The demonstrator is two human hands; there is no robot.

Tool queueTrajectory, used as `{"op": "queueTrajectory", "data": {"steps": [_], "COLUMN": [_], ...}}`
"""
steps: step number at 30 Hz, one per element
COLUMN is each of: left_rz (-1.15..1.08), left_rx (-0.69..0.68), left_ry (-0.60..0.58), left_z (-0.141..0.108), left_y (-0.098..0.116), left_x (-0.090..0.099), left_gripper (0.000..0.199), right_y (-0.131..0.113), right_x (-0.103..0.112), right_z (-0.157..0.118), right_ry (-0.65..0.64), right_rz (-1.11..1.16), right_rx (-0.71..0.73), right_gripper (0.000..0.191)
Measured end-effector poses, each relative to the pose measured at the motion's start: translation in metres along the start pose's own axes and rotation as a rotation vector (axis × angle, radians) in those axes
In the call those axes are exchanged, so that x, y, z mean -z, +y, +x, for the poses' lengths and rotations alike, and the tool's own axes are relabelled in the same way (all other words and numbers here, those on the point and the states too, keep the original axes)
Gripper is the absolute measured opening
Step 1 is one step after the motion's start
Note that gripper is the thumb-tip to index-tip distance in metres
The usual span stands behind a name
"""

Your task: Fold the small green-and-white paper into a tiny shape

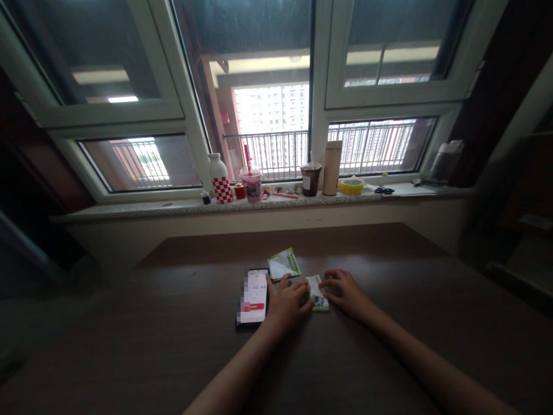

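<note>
A small green-and-white printed packet [318, 300] lies flat on the brown table between my hands. My left hand [288, 302] rests with its fingers apart, its fingertips at the packet's left edge and partly covering it. From the other side my right hand [346, 294] reaches in, fingers curved and apart, with the tips at the packet's right edge. Neither hand visibly lifts it. A second green-and-white packet [284, 263] lies just beyond my left hand. Close to the left of that hand is a phone [254, 302] with a lit screen showing a timer.
The brown table [173, 351] ends before a stone windowsill [173, 208]. On the sill stand a red-checked white bottle [222, 187], a pink drink cup [252, 187], a dark drink cup [310, 180], a beige flask [332, 168], yellow tape [351, 187] and scissors [384, 191].
</note>
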State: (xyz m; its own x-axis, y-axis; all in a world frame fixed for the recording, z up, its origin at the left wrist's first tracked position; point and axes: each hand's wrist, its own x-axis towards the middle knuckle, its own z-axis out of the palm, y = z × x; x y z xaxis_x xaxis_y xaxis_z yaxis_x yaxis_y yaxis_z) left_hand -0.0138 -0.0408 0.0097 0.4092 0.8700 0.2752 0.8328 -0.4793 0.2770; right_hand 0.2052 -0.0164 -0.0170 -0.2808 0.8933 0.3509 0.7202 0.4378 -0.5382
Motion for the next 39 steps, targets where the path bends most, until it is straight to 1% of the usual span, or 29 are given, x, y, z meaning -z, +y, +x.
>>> {"op": "queueTrajectory", "data": {"steps": [8, 14, 22, 31, 39], "left_rz": [-0.017, 0.009, 0.007, -0.020, -0.014], "left_rx": [-0.025, -0.003, -0.029, -0.039, -0.031], "left_ry": [0.002, -0.013, 0.016, 0.020, 0.041], "left_z": [0.000, -0.001, -0.004, -0.005, -0.005], "left_y": [-0.003, -0.001, 0.001, -0.001, -0.002], "left_x": [0.001, 0.002, -0.001, -0.001, -0.004], "left_gripper": [0.031, 0.032, 0.033, 0.032, 0.032], "right_y": [-0.002, 0.001, 0.000, -0.008, -0.007], "right_x": [0.010, 0.013, 0.013, 0.009, 0.004], "right_z": [-0.006, -0.007, -0.010, -0.011, -0.010], "right_ry": [-0.088, -0.158, -0.151, -0.091, -0.108], "right_rz": [0.037, 0.078, 0.071, 0.064, -0.032], "right_rx": [0.007, 0.007, 0.014, 0.064, 0.092], "right_gripper": [0.033, 0.043, 0.043, 0.036, 0.037]}}
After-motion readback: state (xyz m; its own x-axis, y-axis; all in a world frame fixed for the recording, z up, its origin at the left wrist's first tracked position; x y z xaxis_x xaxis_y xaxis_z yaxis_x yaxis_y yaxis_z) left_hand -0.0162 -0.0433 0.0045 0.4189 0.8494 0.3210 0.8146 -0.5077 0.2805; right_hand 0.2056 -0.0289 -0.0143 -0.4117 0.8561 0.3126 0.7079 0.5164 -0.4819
